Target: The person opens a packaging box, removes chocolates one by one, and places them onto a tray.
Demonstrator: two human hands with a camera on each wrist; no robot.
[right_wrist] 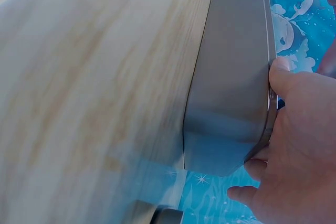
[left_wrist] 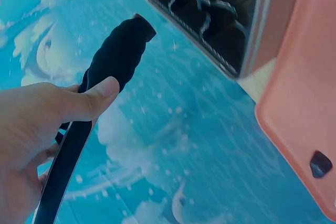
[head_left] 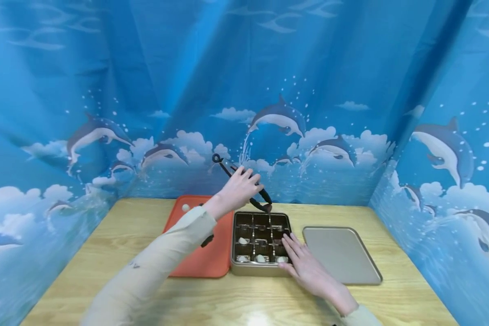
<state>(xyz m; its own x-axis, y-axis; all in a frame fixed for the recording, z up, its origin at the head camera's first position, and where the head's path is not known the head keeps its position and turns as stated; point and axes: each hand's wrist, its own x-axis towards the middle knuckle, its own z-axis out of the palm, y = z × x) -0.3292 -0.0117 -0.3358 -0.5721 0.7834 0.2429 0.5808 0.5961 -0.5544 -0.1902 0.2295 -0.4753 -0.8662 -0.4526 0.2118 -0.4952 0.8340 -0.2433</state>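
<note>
- Blue curtain (head_left: pixel 212 68) printed with leaping dolphins, clouds and spray hangs behind and at both sides of a wood-grain table (head_left: pixel 212 301).
- Left hand (head_left: pixel 240 186): fingers curled round black tongs (head_left: pixel 265 195), held up and tilted, with the tips near the back rim of a metal tin (head_left: pixel 252 270).
- Small dark brown piece (head_left: pixel 268 208) at the tips of the tongs — too small to name more closely.
- Tin: stands in the middle of the table, with a black divided insert of nine compartments. White pieces (head_left: pixel 242 241) lie in all three compartments of the front row and in the left one of the middle row.
- Right hand (head_left: pixel 305 267): fingers mostly straight, laid over the right side of the tin — thumb resting on the front rim.
- Orange-red tray (head_left: pixel 205 263): just left of the tin, partly hidden by the left sleeve. A white piece (head_left: pixel 185 208) lies near its back edge; the left wrist view shows a black piece (left_wrist: pixel 321 165) on it.
- Grey lid (head_left: pixel 342 256): flat on the table, right of the tin.
</note>
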